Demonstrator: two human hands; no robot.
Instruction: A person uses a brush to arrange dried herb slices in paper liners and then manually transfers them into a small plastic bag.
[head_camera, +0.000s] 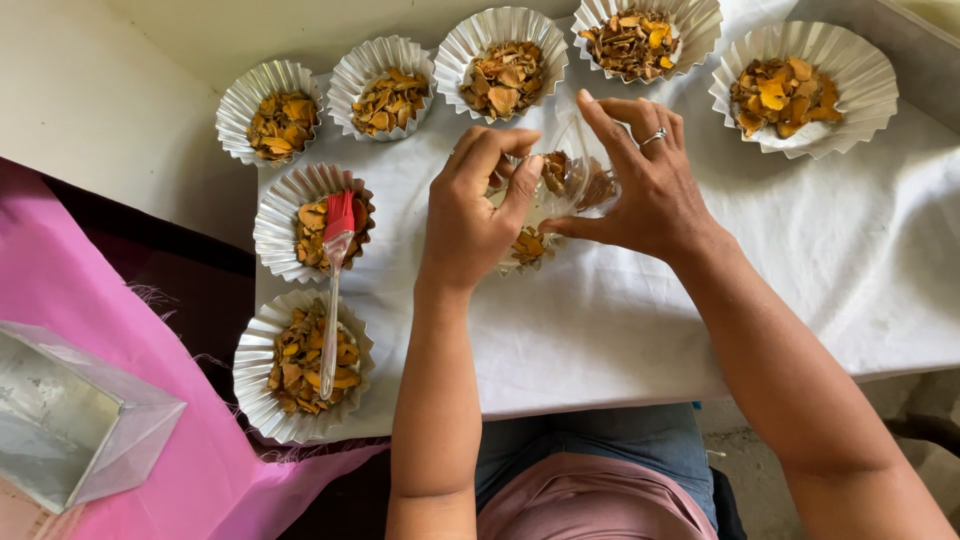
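The white cloth (820, 260) carries a ring of foil cups of orange-brown dried slices; at its middle both hands work over one foil cup (528, 246). The right hand (650, 185) curls around a clear container (570, 180) tilted above that cup, while the left hand (478, 205) pinches at its mouth. Filling looks underway; next calls for gentle tipping. A red brush (338, 225) rests left of the cup.
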